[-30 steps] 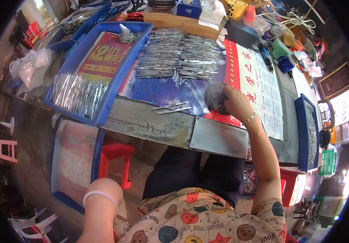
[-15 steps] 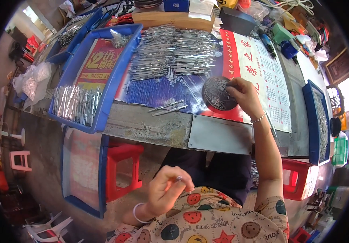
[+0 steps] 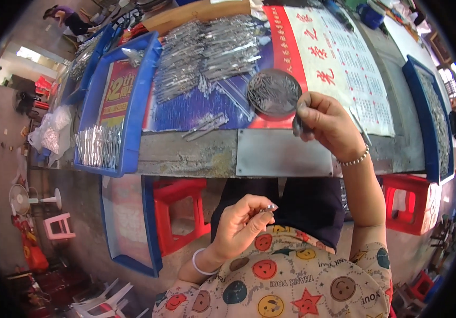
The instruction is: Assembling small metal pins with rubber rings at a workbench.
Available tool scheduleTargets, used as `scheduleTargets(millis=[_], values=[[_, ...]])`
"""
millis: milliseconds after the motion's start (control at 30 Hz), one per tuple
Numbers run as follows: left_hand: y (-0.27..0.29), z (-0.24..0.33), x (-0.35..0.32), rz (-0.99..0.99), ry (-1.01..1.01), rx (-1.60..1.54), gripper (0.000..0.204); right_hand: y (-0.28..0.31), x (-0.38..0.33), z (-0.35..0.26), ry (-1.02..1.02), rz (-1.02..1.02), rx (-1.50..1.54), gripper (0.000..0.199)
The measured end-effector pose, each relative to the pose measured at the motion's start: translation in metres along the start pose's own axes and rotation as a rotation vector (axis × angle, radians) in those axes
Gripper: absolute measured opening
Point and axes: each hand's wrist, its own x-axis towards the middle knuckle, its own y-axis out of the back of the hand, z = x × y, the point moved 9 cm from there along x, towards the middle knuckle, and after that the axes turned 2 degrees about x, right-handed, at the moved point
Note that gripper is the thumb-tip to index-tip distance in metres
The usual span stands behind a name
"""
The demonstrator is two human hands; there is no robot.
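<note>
My left hand [image 3: 242, 222] is raised close to my chest, its fingertips pinched on a small silvery metal piece [image 3: 270, 208]. My right hand [image 3: 329, 123] is over the near edge of the workbench [image 3: 286, 153], pinching a small dark metal part [image 3: 298, 125] beside a round dark dish of thin metal pins [image 3: 273, 93]. A heap of long silvery metal strips [image 3: 206, 53] lies behind the dish on a blue sheet. A few loose strips [image 3: 205, 126] lie near the bench edge.
A blue tray [image 3: 112, 106] with more strips sits at the left of the bench, another blue tray [image 3: 433, 111] at the right. A red and white calendar sheet [image 3: 339, 58] covers the bench top. Red stools [image 3: 177, 212] stand below, with another [image 3: 413, 204] to the right.
My left hand has come up from low at my side to chest height, holding the small piece. My right hand has drawn back from the dish toward the bench edge.
</note>
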Motion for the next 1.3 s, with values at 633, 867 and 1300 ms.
scheduleTargets(millis=[633,867,1300], values=[[-0.011,-0.021,-0.002,-0.028,0.061,0.183,0.014,-0.056,-0.092,0.046,-0.111,-0.198,0.070,0.013],[-0.008,-0.023,0.000,-0.050,0.037,0.158,0.015,-0.060,-0.087,0.053,-0.211,-0.173,0.061,0.017],[-0.004,-0.028,0.000,-0.080,0.078,0.172,0.016,-0.056,-0.082,0.060,-0.273,-0.094,0.122,0.019]])
